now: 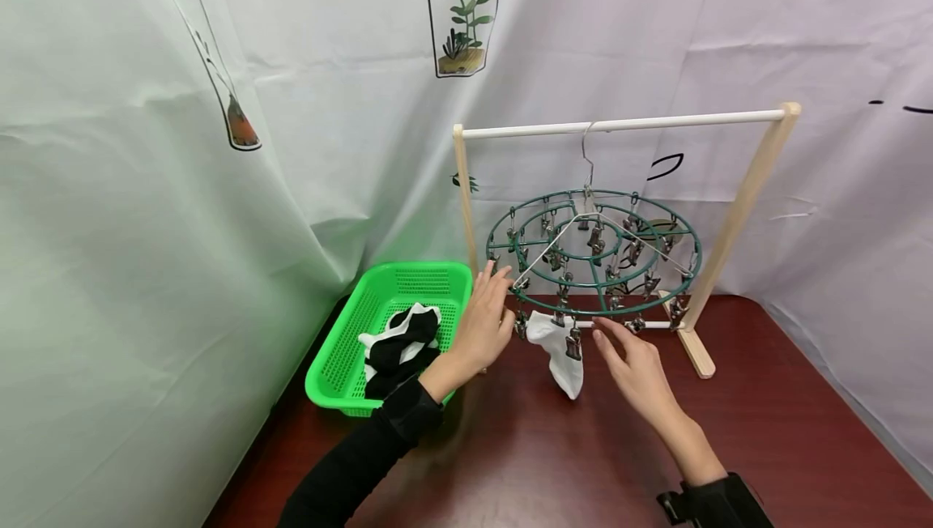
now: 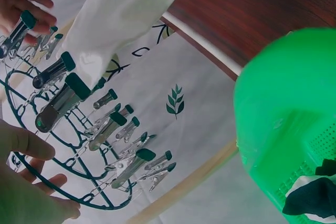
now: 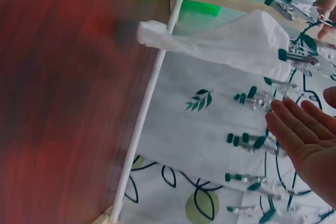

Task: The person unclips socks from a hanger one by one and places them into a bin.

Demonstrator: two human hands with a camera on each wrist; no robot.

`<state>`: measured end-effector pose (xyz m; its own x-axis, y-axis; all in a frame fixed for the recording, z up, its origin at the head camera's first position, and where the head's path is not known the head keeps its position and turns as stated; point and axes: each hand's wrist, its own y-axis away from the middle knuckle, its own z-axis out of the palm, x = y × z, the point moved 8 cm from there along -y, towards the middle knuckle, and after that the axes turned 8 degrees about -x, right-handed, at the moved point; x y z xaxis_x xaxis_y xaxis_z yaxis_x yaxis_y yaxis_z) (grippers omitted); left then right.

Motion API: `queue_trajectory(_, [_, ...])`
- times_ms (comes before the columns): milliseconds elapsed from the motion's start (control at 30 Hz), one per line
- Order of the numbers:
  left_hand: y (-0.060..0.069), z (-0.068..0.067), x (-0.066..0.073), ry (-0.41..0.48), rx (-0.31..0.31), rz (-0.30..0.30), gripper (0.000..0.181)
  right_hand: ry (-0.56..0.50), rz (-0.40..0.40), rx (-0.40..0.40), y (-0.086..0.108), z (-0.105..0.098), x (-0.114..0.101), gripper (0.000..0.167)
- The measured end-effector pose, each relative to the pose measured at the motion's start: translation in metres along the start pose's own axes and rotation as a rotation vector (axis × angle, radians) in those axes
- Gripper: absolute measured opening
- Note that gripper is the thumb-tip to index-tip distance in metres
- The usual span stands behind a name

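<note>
A white sock [image 1: 557, 354] hangs from clips on the front of a round green clip hanger [image 1: 601, 309]. My left hand [image 1: 481, 321] is at the hanger's left rim, its fingers spread; in the left wrist view the rim passes between the thumb and fingers [image 2: 50, 182], and I cannot tell how firmly they touch it. Right of the sock, my right hand [image 1: 637, 370] reaches up toward the front rim. The right wrist view shows its fingers [image 3: 294, 124] fairly straight beside the metal clips [image 3: 252, 141], holding nothing.
A green plastic basket [image 1: 321, 358] on the left holds black and white cloth items [image 1: 404, 346]. The hanger hooks over the white bar [image 1: 670, 120] of a wooden stand [image 1: 751, 196] on a dark red table [image 1: 568, 463]. A printed white curtain [image 1: 350, 107] hangs behind.
</note>
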<state>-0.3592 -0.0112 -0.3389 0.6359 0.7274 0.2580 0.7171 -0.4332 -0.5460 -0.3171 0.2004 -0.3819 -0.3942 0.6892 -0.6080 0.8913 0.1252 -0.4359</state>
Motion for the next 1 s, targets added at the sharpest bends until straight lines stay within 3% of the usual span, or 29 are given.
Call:
queue_trajectory(367, [0.001, 0.005, 0.006, 0.016, -0.033, 0.000, 0.032, -0.044, 0.046, -0.152, -0.045, 0.022, -0.013, 0.056])
queue_trajectory(567, [0.000, 0.005, 0.007, 0.023, -0.040, -0.002, 0.034, -0.100, 0.026, -0.193, -0.055, 0.031, -0.017, 0.036])
queue_trajectory(733, [0.001, 0.005, 0.005, 0.025, -0.041, 0.000, 0.035, -0.071, 0.030, -0.191, -0.055, 0.034, -0.016, 0.028])
queue_trajectory(900, [0.005, 0.003, 0.002, 0.090, -0.026, -0.023, 0.044, -0.025, 0.013, -0.168, -0.051, 0.033, -0.020, 0.024])
queue_trajectory(1000, [0.014, 0.003, -0.002, 0.221, 0.014, -0.094, 0.060, -0.042, 0.012, -0.182, -0.050, 0.034, -0.022, 0.025])
